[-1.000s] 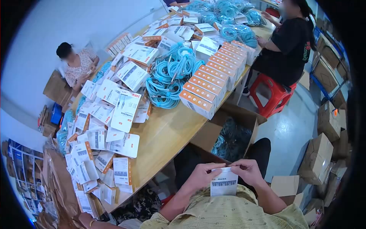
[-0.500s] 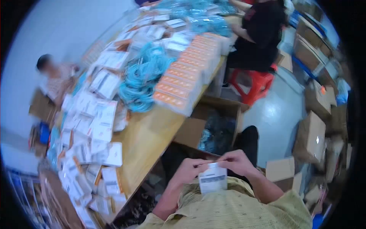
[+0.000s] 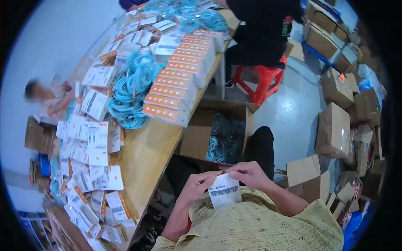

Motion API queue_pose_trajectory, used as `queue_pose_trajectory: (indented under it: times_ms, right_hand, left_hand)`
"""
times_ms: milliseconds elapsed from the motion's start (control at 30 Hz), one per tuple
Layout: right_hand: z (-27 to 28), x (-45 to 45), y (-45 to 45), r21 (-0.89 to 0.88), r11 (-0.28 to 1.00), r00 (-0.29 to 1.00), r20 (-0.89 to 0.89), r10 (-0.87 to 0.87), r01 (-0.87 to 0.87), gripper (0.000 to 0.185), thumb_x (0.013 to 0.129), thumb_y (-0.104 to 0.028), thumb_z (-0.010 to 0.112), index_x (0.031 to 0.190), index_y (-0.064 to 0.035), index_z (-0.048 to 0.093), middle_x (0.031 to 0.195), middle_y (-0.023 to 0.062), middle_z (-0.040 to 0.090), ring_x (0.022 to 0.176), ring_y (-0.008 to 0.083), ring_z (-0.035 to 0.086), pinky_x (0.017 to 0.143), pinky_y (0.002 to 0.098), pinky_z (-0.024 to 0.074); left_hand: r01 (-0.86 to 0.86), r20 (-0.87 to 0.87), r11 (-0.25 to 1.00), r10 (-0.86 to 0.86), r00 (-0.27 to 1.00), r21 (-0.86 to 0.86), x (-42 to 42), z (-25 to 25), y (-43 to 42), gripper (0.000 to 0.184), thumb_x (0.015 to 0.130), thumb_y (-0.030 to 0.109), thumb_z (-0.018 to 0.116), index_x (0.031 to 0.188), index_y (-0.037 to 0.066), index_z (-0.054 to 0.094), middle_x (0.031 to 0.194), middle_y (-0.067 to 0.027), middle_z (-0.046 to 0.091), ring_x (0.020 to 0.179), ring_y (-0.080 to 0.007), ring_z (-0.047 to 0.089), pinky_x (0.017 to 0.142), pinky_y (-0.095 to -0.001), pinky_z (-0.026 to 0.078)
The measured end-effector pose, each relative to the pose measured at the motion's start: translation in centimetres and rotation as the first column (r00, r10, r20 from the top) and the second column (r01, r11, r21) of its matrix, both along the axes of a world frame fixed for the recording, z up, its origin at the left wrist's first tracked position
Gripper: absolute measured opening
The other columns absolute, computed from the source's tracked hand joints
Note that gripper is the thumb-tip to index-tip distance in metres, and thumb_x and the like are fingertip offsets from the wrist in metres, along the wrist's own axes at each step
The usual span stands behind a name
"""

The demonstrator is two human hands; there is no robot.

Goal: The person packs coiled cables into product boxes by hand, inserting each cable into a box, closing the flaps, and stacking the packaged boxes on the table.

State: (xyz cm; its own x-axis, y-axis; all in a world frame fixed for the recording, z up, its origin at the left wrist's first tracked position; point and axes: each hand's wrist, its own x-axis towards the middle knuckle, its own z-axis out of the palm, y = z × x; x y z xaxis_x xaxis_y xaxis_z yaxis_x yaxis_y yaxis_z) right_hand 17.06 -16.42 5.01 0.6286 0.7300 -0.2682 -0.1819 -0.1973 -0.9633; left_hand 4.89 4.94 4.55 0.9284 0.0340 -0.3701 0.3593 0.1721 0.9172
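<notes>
A small white printed box (image 3: 225, 193) is held upright in front of my shirt, above my lap. My left hand (image 3: 198, 186) grips its upper left corner between thumb and fingers. At the upper right edge, my right hand (image 3: 248, 173) pinches it the same way. The fingertips of both hands meet near the top edge, and what lies behind it is hidden. To the left, the wooden table (image 3: 146, 144) carries a row of orange-and-white boxes (image 3: 169, 83), a heap of light-blue coiled cables (image 3: 130, 94) and many loose white cartons (image 3: 98, 142).
Beyond my knees, an open cardboard box (image 3: 197, 140) holds bagged blue cables (image 3: 217, 146). A red stool (image 3: 259, 83) bears a person in black (image 3: 261, 31). Another person (image 3: 52, 96) sits across the table. Cardboard boxes (image 3: 333, 129) line the right side.
The view has shifted, so the table and boxes appear lower and further left. Both hands still hold the white box, which now tilts slightly more.
</notes>
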Motion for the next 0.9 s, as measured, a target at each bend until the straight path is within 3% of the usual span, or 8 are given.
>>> queue_pose_trajectory:
  times_ms: [233, 367, 533, 567, 700, 800, 867, 900]
  right_hand:
    - [-0.4, -0.4, -0.2, 0.107, 0.991, 0.996, 0.031, 0.081, -0.084, 0.023, 0.090, -0.004, 0.071, 0.112, 0.0000, 0.076, 0.108, 0.0151, 0.074, 0.081, 0.0157, 0.064, 0.070, 0.0240, 0.0500]
    - [0.6, -0.5, 0.2, 0.046, 0.965, 0.927, 0.291, 0.236, -0.260, 0.037, 0.089, -0.002, 0.071, 0.126, 0.0013, 0.068, 0.117, 0.0172, 0.070, 0.088, 0.0167, 0.064, 0.074, 0.0254, 0.0514]
    - [0.6, -3.3, 1.3, 0.065, 0.998, 0.995, -0.099, 0.026, -0.019, 0.053, 0.087, 0.002, 0.071, 0.138, 0.0021, 0.054, 0.118, 0.0160, 0.067, 0.094, 0.0177, 0.063, 0.081, 0.0279, 0.0517]
    - [0.1, -3.6, 1.4, 0.058, 0.998, 0.994, -0.103, 0.036, -0.030, 0.053, 0.087, 0.002, 0.071, 0.138, 0.0021, 0.054, 0.118, 0.0160, 0.067, 0.094, 0.0177, 0.063, 0.081, 0.0279, 0.0517]
    - [-2.6, -4.8, 1.5, -0.028, 0.975, 0.974, 0.056, 0.220, -0.219, 0.063, 0.086, 0.000, 0.071, 0.143, 0.0002, 0.044, 0.119, 0.0184, 0.065, 0.096, 0.0205, 0.064, 0.085, 0.0301, 0.0519]
    - [1.7, -2.3, 7.2, 0.019, 0.978, 0.952, 0.234, 0.196, -0.206, 0.063, 0.083, -0.003, 0.074, 0.141, -0.0007, 0.048, 0.119, 0.0168, 0.066, 0.098, 0.0221, 0.065, 0.085, 0.0306, 0.0520]
    - [4.8, -0.6, 11.6, -0.024, 0.982, 0.676, 0.722, 0.145, -0.185, 0.060, 0.083, -0.010, 0.072, 0.138, -0.0045, 0.049, 0.111, 0.0154, 0.068, 0.093, 0.0306, 0.066, 0.080, 0.0343, 0.0533]
    - [6.0, 0.2, 13.8, -0.035, 0.987, 0.571, 0.812, 0.118, -0.154, 0.061, 0.083, -0.012, 0.073, 0.139, -0.0035, 0.050, 0.114, 0.0150, 0.067, 0.094, 0.0300, 0.067, 0.080, 0.0347, 0.0531]
  left_hand:
    - [-0.044, 0.214, 0.989, 0.014, 0.977, 0.140, -2.2, -1.4, -0.3, 0.038, 0.093, 0.002, 0.064, 0.130, -0.001, 0.065, 0.136, -0.0136, 0.064, 0.113, -0.0194, 0.063, 0.095, -0.0266, 0.048]
    - [-0.018, 0.224, 0.979, -0.029, 0.974, 0.202, -2.8, -1.0, 0.2, 0.037, 0.093, 0.001, 0.063, 0.130, -0.001, 0.065, 0.138, -0.0142, 0.063, 0.117, -0.0212, 0.062, 0.096, -0.0273, 0.048]
    - [-0.099, 0.188, 0.991, 0.081, 0.979, 0.086, -4.0, -1.9, 0.6, 0.037, 0.092, 0.000, 0.062, 0.128, 0.000, 0.067, 0.138, -0.0138, 0.063, 0.116, -0.0215, 0.062, 0.096, -0.0282, 0.048]
    - [-0.110, 0.184, 0.991, 0.094, 0.978, 0.080, -4.3, -2.2, 0.7, 0.037, 0.092, 0.000, 0.062, 0.128, 0.000, 0.067, 0.138, -0.0138, 0.063, 0.116, -0.0215, 0.062, 0.096, -0.0282, 0.048]
    - [-0.366, 0.293, 0.929, 0.336, 0.895, 0.054, -5.6, -2.8, 1.6, 0.035, 0.090, -0.003, 0.062, 0.125, 0.000, 0.069, 0.136, -0.0133, 0.064, 0.113, -0.0211, 0.062, 0.096, -0.0292, 0.049]
    - [-0.517, 0.355, 0.850, 0.455, 0.817, 0.099, -5.0, -1.6, 3.8, 0.042, 0.091, -0.005, 0.060, 0.132, 0.000, 0.064, 0.133, -0.0126, 0.065, 0.110, -0.0199, 0.062, 0.096, -0.0295, 0.050]
    - [-0.793, 0.329, 0.609, 0.755, 0.568, -0.028, -3.7, -1.1, 5.6, 0.044, 0.093, 0.002, 0.063, 0.136, -0.002, 0.057, 0.132, -0.0167, 0.061, 0.116, -0.0245, 0.061, 0.101, -0.0331, 0.047]
    - [-0.780, 0.358, 0.625, 0.737, 0.574, -0.036, -2.8, -0.5, 6.6, 0.044, 0.093, 0.002, 0.063, 0.136, -0.002, 0.057, 0.132, -0.0167, 0.061, 0.116, -0.0245, 0.061, 0.101, -0.0331, 0.047]
